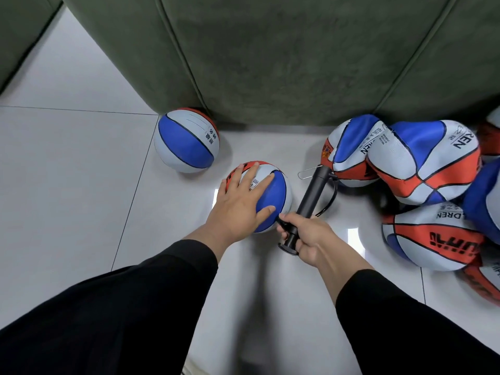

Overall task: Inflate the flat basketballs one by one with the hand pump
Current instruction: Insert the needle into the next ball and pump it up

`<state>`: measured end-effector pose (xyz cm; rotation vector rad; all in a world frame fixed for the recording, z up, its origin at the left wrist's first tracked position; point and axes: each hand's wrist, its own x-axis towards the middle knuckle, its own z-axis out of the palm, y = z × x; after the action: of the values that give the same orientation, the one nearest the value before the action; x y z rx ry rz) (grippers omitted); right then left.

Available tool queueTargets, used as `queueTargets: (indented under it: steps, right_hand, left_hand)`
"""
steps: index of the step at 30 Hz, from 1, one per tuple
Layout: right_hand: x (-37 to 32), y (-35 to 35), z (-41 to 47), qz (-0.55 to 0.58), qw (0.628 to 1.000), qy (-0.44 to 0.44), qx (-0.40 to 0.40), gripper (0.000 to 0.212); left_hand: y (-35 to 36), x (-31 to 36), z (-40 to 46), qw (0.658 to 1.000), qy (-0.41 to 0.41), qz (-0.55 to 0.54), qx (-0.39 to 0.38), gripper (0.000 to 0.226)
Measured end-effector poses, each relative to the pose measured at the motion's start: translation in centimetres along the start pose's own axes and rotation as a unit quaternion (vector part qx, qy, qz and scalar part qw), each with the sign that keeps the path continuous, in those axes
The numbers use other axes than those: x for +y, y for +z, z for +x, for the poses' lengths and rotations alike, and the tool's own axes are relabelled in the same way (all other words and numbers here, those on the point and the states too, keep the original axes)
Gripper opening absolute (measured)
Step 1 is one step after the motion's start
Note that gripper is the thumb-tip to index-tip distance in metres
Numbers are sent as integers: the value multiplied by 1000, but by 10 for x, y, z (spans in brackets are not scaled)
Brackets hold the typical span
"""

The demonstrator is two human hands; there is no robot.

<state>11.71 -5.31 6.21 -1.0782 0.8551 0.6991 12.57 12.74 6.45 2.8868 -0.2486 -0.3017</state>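
A round red, white and blue basketball (273, 196) sits on the floor in the middle. My left hand (240, 201) rests flat on top of it with fingers spread. My right hand (303, 236) grips the handle end of a black hand pump (313, 190), which lies slanted to the right of the ball. The pump's black hose (331, 198) loops beside the barrel. A second round ball (186, 142) stands against the sofa at the left. Several flat, crumpled basketballs (422, 161) are piled at the right.
A green sofa (270, 55) rises behind the balls. The floor is of glossy white tiles (75, 171). A thin metal wire clip (308, 171) lies by the pump's far end. My black sleeves fill the lower part of the view.
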Motion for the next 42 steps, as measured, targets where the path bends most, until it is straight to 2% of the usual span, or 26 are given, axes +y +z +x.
queueTargets:
  steps: [6, 10, 12, 14, 15, 17, 19, 21, 23, 25, 28, 32, 36, 40, 42]
  right_hand:
    - [-7, 5, -13, -55, 998, -35, 18, 19]
    - [-8, -14, -30, -133, 990, -45, 12, 12]
    - [-6, -25, -39, -159, 985, -66, -1, 17]
    - [-3, -30, -46, -155, 984, -89, -6, 18]
    - [-2, -30, -48, -150, 983, -102, -6, 19]
    - [-1, -28, -50, -140, 982, -130, -4, 18]
    - [0, -25, -52, -133, 980, -147, -5, 18]
    - [4, -22, -57, -123, 980, -155, -7, 19]
    - [8, -23, -61, -121, 980, -161, -8, 19]
    - [14, -26, -65, -134, 978, -160, -11, 19]
    - [20, -29, -70, -166, 974, -156, -18, 20]
    - [21, -29, -72, -183, 970, -159, -27, 20]
    - [20, -26, -71, -182, 969, -162, -32, 20]
    - [22, -24, -71, -196, 967, -162, -32, 20]
    - [24, -25, -71, -203, 966, -160, -31, 21]
  left_hand:
    - [-13, -3, 9, 999, -14, -39, -31, 73]
    - [-20, -13, 12, 992, -63, -97, -53, 76]
    - [-19, -15, 6, 984, -111, -140, -12, 84]
    - [-15, -12, -7, 969, -165, -167, 72, 88]
    - [-11, -10, -13, 968, -165, -159, 105, 87]
    - [0, -7, -25, 980, -113, -103, 128, 88]
    - [10, -6, -30, 993, -59, -28, 102, 97]
    - [13, -7, -28, 998, -40, 24, 51, 108]
    - [8, -12, -18, 998, -33, 45, 39, 109]
    - [-7, -14, -4, 996, -57, 42, 59, 105]
    - [-30, -11, 14, 985, -147, -17, 91, 87]
    - [-31, -8, 17, 991, -102, -4, 87, 68]
    - [-19, -16, 20, 996, -86, -2, -22, 78]
    - [-20, -19, 29, 997, -68, -11, -25, 88]
    - [-23, -17, 36, 997, -57, 4, -58, 91]
